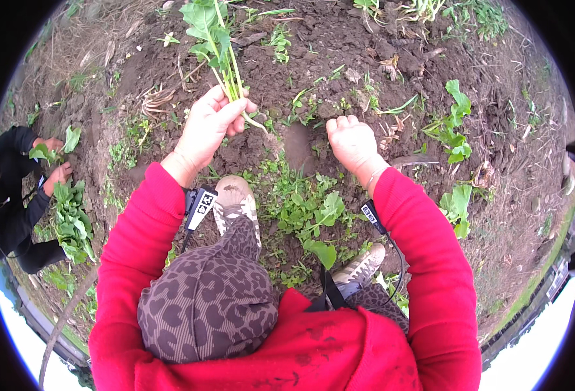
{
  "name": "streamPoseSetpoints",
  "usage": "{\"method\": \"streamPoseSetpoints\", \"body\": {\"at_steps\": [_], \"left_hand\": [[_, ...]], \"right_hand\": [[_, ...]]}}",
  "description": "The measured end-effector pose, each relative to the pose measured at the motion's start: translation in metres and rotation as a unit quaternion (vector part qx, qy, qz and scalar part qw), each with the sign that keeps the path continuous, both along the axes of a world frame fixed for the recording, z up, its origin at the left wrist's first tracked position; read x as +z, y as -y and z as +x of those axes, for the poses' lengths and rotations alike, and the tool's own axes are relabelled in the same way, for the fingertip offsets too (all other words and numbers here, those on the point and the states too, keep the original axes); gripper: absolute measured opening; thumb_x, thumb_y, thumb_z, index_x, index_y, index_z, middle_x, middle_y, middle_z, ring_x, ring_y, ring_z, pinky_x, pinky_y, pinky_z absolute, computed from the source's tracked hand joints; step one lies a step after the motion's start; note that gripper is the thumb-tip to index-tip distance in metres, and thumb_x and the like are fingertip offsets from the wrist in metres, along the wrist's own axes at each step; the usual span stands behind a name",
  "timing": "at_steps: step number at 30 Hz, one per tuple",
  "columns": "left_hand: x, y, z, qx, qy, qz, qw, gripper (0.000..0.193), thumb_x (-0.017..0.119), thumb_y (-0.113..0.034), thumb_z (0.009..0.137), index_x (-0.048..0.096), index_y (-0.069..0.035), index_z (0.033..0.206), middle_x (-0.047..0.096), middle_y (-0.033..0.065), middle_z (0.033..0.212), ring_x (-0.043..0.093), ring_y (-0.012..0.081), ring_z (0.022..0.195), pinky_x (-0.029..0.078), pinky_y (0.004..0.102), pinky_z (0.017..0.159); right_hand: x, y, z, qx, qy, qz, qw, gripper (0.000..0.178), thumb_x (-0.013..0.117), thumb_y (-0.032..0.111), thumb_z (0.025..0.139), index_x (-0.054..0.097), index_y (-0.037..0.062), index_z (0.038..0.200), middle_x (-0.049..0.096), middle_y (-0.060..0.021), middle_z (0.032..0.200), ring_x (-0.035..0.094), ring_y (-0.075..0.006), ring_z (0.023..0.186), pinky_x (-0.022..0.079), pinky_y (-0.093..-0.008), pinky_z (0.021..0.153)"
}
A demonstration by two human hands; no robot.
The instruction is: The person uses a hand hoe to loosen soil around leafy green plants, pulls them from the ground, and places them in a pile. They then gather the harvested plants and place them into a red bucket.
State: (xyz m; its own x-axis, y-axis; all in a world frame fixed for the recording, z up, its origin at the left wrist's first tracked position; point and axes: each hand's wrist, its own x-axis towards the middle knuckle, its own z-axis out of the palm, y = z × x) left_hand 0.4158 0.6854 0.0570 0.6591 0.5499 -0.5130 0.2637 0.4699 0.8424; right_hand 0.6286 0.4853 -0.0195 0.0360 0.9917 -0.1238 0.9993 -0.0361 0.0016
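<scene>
My left hand [210, 127] is pinched round the lower stems of a leafy green seedling [225, 55]. Its broad leaves point away from me, and a pale root end sticks out past my fingers over the soil. My right hand [354, 144] is closed in a fist, back upward, low over the ground; what it grips is hidden. A smooth brown patch [297, 146], perhaps a blade or a hollow, lies just left of that fist. To its right a thin greyish strip [416, 160] lies near my wrist; I cannot tell whether they join.
Green weeds [294, 205] grow between my shoes [235, 199]. Leafy plants [455, 124] stand in the soil to the right. At the left a person in dark clothing [20, 189] handles leaves beside a heap of leafy seedlings [72, 221]. Dry stalks [157, 101] litter the brown soil.
</scene>
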Motion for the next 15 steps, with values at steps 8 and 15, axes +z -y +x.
{"method": "streamPoseSetpoints", "body": {"at_steps": [8, 15], "left_hand": [[-0.028, 0.019, 0.008, -0.031, -0.011, -0.023, 0.999, 0.019, 0.064, -0.008, 0.087, 0.059, -0.003, 0.105, 0.061, 0.0015, 0.083, 0.059, 0.0086, 0.068, 0.049, 0.0224, 0.059], [-0.047, 0.032, 0.037, -0.108, -0.026, 0.032, 0.993, 0.017, 0.065, -0.007, 0.087, 0.058, -0.002, 0.102, 0.063, 0.0035, 0.087, 0.062, 0.0117, 0.074, 0.054, 0.0264, 0.064]], "right_hand": [[0.052, 0.084, -0.040, -0.057, -0.274, -0.323, 0.904, 0.011, 0.055, 0.009, 0.080, 0.062, 0.0014, 0.082, 0.067, -0.0180, 0.079, 0.067, -0.0347, 0.073, 0.055, -0.0432, 0.071], [0.049, 0.080, -0.031, -0.094, -0.214, -0.092, 0.968, 0.019, 0.055, 0.009, 0.077, 0.061, 0.0012, 0.094, 0.060, -0.0153, 0.096, 0.060, -0.0316, 0.095, 0.053, -0.0392, 0.079]]}}
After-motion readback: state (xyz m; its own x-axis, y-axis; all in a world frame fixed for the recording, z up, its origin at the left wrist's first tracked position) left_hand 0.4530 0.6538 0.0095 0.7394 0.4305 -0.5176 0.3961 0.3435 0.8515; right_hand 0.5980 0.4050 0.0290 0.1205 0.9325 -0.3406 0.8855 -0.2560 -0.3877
